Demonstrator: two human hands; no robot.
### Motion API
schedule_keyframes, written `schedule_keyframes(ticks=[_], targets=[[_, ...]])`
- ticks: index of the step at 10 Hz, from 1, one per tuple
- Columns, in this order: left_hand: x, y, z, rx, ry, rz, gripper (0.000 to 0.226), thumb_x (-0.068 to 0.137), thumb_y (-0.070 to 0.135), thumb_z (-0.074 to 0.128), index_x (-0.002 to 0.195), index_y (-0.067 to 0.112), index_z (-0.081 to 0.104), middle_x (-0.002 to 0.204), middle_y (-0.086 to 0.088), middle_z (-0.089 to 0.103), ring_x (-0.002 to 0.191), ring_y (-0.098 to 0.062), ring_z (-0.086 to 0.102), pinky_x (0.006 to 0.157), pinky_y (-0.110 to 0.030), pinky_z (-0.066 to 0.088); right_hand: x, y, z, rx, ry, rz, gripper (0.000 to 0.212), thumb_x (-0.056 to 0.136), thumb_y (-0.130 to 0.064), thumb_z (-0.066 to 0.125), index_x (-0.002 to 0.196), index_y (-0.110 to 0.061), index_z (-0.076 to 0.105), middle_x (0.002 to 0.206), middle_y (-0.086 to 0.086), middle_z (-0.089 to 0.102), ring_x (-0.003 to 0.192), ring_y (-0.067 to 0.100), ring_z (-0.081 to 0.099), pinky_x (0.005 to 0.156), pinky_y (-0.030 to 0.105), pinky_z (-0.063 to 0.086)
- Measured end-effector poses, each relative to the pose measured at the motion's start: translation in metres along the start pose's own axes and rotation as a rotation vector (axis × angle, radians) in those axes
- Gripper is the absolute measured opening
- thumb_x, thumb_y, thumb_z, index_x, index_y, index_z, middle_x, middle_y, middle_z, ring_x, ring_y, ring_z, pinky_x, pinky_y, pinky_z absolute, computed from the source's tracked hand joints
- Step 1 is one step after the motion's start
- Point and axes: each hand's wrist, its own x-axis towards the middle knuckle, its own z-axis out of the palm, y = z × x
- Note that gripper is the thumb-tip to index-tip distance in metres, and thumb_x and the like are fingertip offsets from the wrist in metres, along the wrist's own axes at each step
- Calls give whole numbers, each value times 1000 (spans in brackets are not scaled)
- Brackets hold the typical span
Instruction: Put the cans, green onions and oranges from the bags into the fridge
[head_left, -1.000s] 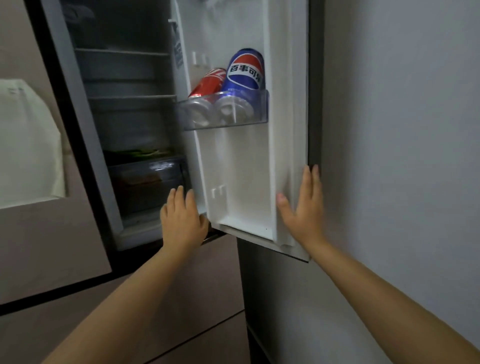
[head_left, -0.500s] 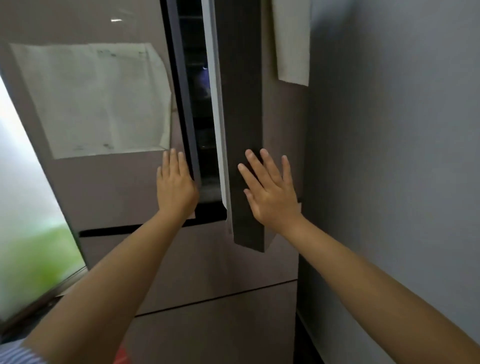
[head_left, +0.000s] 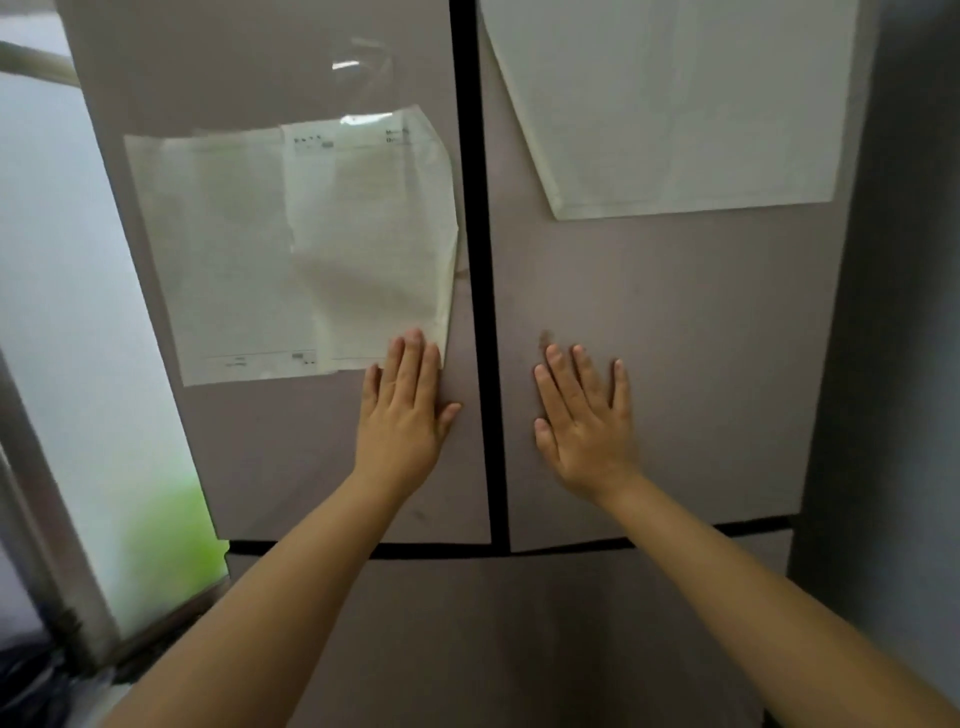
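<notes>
the left hand (head_left: 402, 415) lies flat with straight fingers, its grip wide and holding nothing, the palm pressed on the left fridge door (head_left: 291, 441) just beside the dark centre gap (head_left: 480, 312); its fingertips overlap the lower right corner of a sheet of paper (head_left: 291, 254) stuck to that door. the right hand (head_left: 584, 421) is flat too, fingers spread and straight, its grip wide and empty, pressed on the right fridge door (head_left: 701, 364) on the other side of the gap, at about the same height as the left. both bare forearms reach up from the bottom of the view. the two upper doors sit flush with each other and the fridge looks closed, so no cans, green onions or oranges can be seen; nothing of the fridge's inside shows. a second, larger pale sheet (head_left: 675, 104) hangs high on the right door, well above the right hand. a dark horizontal seam (head_left: 441, 551) runs under both doors, with a lower drawer front (head_left: 493, 623) beneath it. to the left stands a frosted window (head_left: 62, 312) with a green blur low down, and to the right a grey wall (head_left: 893, 364) meets the fridge side.
</notes>
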Motion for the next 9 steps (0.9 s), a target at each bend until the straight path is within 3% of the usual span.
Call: schedule_keyframes(ticks=[1, 2, 3, 5, 7, 8, 9], targets=[[1, -5, 22, 62, 63, 33, 64, 97, 51, 2, 150, 18, -13, 158, -6, -18, 142, -6, -28, 116, -26, -17, 0, -3, 23, -46, 19, -8, 58, 96, -34, 13, 147, -15, -5, 156, -2, -20, 145, 17, -14, 116, 49, -5], [0, -7, 43, 79, 144, 56, 62, 98, 49, 2, 148, 18, -19, 157, -7, -20, 142, -9, -29, 116, -28, -19, -5, -7, 40, -88, 44, -7, 58, 96, -33, 15, 147, -13, -3, 156, 1, -20, 145, 19, -14, 116, 50, -5], [0, -13, 55, 65, 223, 91, 61, 99, 48, 4, 146, 19, -24, 153, 5, -34, 142, -9, -28, 116, -30, -18, -5, -7, 44, -97, 53, -17, 58, 96, -33, 15, 147, -13, -3, 156, 1, -21, 145, 19, -16, 116, 50, -5], [-2, -11, 56, 83, 263, 90, 61, 100, 46, 5, 145, 18, -25, 152, 5, -35, 142, -9, -28, 117, -29, -17, -6, -7, 42, -113, 47, -15, 58, 96, -34, 14, 147, -13, -6, 155, 0, -23, 144, 18, -18, 115, 49, -8], [-1, -7, 54, 92, 229, 48, 60, 99, 46, 4, 145, 19, -26, 151, 6, -36, 142, -7, -29, 117, -29, -17, 1, -8, 41, -109, 27, -4, 55, 96, -32, 16, 148, -15, 7, 156, -1, -20, 145, 17, -17, 115, 48, -9], [-15, 1, 45, 55, 192, 29, 59, 99, 42, 4, 145, 20, -25, 153, 7, -34, 142, -6, -28, 118, -29, -13, 4, -17, 26, 18, 9, 108, 49, 90, -24, 32, 136, -8, 31, 154, 6, 11, 145, 20, -1, 116, 47, -8], [-40, 0, 21, 35, 97, -28, 63, 95, 27, 26, 151, 13, 0, 158, -12, 13, 148, -16, -3, 118, -37, 8, 12, -47, 7, 222, 21, 155, 49, 78, -19, 43, 124, -5, 41, 137, 15, 42, 128, 29, 29, 108, 60, 17]])
